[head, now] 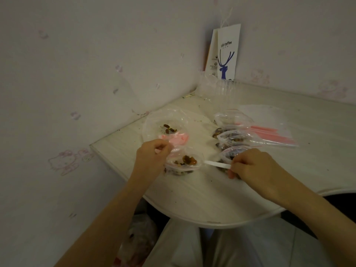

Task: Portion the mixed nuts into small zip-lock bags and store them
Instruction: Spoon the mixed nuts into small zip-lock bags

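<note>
Two papered walls (77,64) — crumbed white table (192,199); left hand (150,155) pinches bag (176,167), right hand (254,164) spoon (217,164).

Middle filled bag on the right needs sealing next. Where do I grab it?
Pinch the filled bag by its open rim, coming from above on the near side. Its mouth gapes up toward you with nuts showing, so lifting from the bottom would probably spill them.

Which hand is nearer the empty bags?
Right. The right hand, holding a spoon, is in front of the empty bags; the left hand, holding a bag, is farther left.
</note>
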